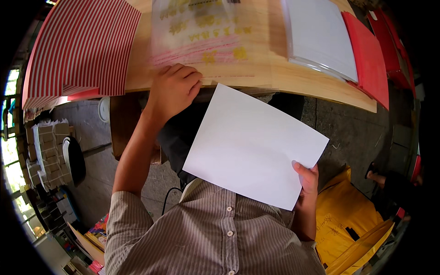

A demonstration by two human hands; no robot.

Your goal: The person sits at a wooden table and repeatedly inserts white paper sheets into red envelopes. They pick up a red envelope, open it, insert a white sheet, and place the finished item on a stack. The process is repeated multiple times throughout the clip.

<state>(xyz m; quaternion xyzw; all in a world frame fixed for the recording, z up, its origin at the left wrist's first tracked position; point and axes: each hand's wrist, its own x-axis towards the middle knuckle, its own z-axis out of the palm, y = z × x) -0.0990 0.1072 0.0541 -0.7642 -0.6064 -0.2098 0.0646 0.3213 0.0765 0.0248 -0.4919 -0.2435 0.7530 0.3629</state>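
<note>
My right hand (pixel 308 182) grips a white paper sheet (pixel 256 142) by its lower right corner, thumb on top and the other fingers behind it. The sheet is tilted in front of my shirt, just off the table's near edge. At that edge my left hand (pixel 175 89) is closed, its curled fingers at the near edge of a clear plastic bag (pixel 201 50) with yellow and pink print. The bag lies flat on the wooden table (pixel 137 59). My left fingertips are partly hidden.
A red-and-white striped stack (pixel 82 46) stands at the table's left. On the right lie a stack of clear plastic sleeves (pixel 321 36) and red sheets (pixel 369 59). A yellow sack (pixel 343 215) sits on the floor at right. Wrapped bundles (pixel 50 151) stand at left.
</note>
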